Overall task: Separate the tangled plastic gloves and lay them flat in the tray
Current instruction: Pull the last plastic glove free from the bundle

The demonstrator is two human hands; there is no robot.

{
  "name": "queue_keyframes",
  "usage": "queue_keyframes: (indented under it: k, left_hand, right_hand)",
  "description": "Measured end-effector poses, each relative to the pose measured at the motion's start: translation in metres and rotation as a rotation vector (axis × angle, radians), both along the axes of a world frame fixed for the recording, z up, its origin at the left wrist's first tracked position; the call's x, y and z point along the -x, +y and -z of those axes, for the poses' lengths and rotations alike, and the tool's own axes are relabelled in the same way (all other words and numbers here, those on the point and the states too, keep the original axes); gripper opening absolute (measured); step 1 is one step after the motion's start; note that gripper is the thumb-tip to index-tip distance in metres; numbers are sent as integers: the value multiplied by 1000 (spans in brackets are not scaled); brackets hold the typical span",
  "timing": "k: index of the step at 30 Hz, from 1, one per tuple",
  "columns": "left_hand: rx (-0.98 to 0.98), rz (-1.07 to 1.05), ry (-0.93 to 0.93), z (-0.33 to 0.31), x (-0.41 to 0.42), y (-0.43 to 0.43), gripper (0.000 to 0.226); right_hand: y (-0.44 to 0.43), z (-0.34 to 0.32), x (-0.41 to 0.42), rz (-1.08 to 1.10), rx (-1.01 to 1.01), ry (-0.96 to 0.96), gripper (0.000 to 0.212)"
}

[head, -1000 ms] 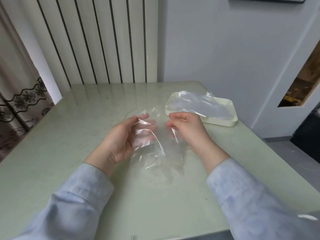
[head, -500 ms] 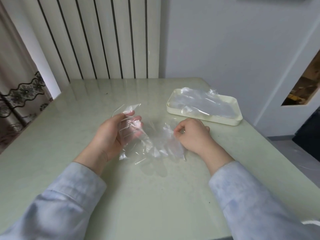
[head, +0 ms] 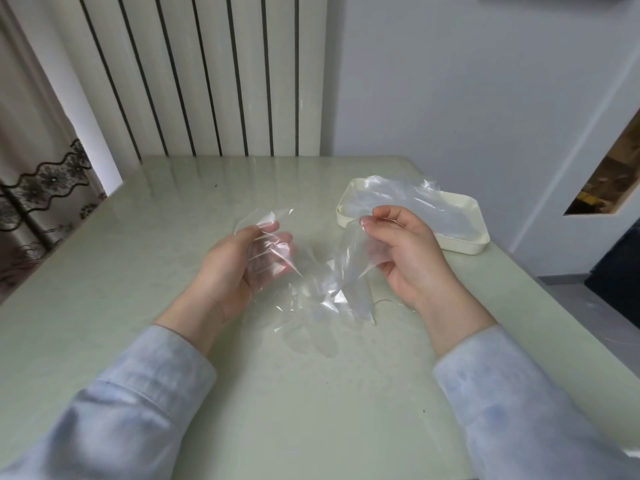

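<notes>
The left hand (head: 239,268) pinches one end of the crinkly clear plastic gloves (head: 322,289), film draped over its fingers. The right hand (head: 405,258) grips the other end between thumb and fingertips. The glossy tangle sags between them, just above the smooth pale green table (head: 138,271). Behind the right hand sits a cream rectangular plastic tray (head: 464,244) holding flattened gloves (head: 408,202).

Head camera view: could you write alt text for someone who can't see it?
Two hands, the left hand and the right hand, pull apart clear, crinkled plastic gloves above a pale green table. Behind the right hand sits a cream tray already holding flattened clear plastic.
</notes>
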State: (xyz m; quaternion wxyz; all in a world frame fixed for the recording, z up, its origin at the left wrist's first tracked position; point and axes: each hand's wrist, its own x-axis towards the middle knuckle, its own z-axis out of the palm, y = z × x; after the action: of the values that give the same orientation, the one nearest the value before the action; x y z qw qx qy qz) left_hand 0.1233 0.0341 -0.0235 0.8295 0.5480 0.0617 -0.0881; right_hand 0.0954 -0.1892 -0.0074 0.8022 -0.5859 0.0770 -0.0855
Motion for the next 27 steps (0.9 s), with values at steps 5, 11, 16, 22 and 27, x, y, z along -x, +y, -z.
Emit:
queue_keyframes:
  k: [5,11,16,22,27]
  left_hand:
    - [6,27,-18,-2,3,-4,18]
    - [-49,92,-73,-1,8,-8,28]
    - [-79,82,-70,1,8,-7,25]
    - [-147,127,-88,4,7,-7,31]
    - [-146,154,-82,4,10,-10,33]
  right_hand:
    - [8,-21,12,-316,-201,-25,23]
    - [26,-17,7,-476,-80,-74,63]
    - [34,-2,-7,-87,538,-124,36]
    - [33,7,-11,70,778,-184,24]
    - [35,1,-3,-145,499,-173,16]
